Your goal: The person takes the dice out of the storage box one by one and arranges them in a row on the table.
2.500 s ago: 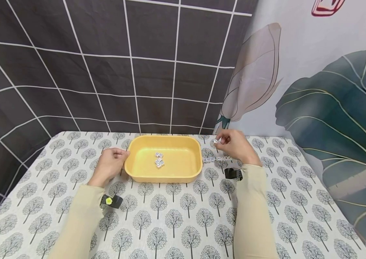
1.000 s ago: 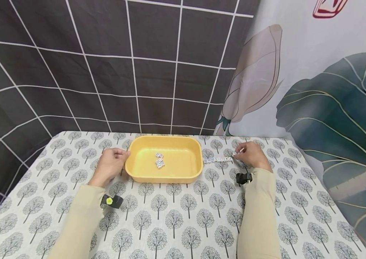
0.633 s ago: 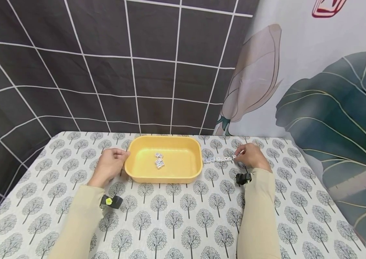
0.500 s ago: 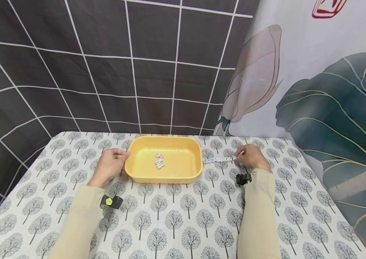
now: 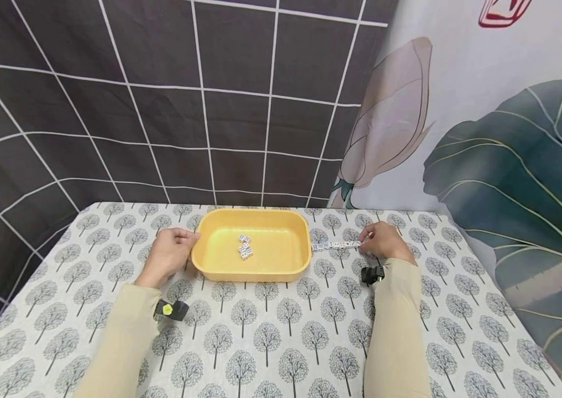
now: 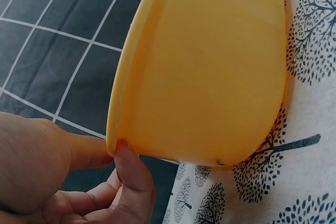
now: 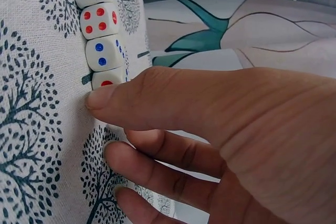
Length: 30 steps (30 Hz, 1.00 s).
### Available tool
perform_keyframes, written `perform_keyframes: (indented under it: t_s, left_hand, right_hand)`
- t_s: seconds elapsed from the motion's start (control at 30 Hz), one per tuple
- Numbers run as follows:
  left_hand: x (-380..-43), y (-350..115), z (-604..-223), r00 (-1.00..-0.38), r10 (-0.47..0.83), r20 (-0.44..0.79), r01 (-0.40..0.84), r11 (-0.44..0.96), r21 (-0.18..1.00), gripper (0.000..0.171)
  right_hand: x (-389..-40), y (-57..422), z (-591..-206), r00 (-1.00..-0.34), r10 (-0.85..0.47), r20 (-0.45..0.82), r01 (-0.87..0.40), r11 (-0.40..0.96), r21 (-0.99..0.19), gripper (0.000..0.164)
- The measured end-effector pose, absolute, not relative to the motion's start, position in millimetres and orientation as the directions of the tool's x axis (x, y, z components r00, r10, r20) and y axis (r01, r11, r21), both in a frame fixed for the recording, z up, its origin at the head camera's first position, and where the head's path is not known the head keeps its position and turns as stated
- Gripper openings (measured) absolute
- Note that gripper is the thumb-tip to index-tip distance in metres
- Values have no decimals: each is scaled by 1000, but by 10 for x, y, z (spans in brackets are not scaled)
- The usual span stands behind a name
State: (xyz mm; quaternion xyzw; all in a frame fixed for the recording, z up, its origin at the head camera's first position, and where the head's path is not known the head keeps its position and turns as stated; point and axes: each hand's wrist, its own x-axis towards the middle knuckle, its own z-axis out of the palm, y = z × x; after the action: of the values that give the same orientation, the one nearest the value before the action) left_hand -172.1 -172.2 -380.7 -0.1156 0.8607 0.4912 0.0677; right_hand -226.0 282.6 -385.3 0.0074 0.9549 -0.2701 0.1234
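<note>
My left hand [image 5: 168, 251] pinches the left rim of a yellow plastic basin [image 5: 251, 275], thumb on one side of the edge and a finger on the other, as the left wrist view shows. Inside the basin lie several white dice [image 5: 245, 250] in a loose cluster. A straight row of dice [image 5: 331, 245] runs right from the basin along the tablecloth. At its far right end my right hand [image 5: 385, 241] pinches the last die [image 7: 106, 81], whose red dot shows above the thumb. The index fingertip is hidden behind it, and the die sits against the blue-dotted neighbour [image 7: 103, 54].
A white tablecloth [image 5: 266, 337] with grey tree prints covers the table. Behind it hangs a dark gridded cloth [image 5: 161, 110], with a lotus-printed curtain [image 5: 484, 166] at the right. Black wrist cameras are strapped on both wrists.
My right hand has carried a die from behind the row, rightward and down to the row's right end, then nudged it against its neighbour. The left hand and basin stay still.
</note>
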Motion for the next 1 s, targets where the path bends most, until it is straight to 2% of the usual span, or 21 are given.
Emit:
perform_keyframes:
  t_s: [0.27, 0.5, 1.0]
  left_hand:
    - [-1727, -1726, -3810, -965, -131, -229, -264, 493, 829, 35]
    - [-1718, -1727, -3811, -962, -129, -239, -272, 491, 827, 36]
    - [-1729, -1730, -3830, -963, -132, -234, -269, 490, 829, 36]
  right_hand:
    - [-2233, 2815, -3754, -963, -32, -269, 135, 805, -577, 25]
    - [-2229, 2756, -3670, -979, -67, -192, 51, 833, -551, 25]
    - [-2185, 2470, -3388, -987, -154, -37, -104, 806, -583, 27]
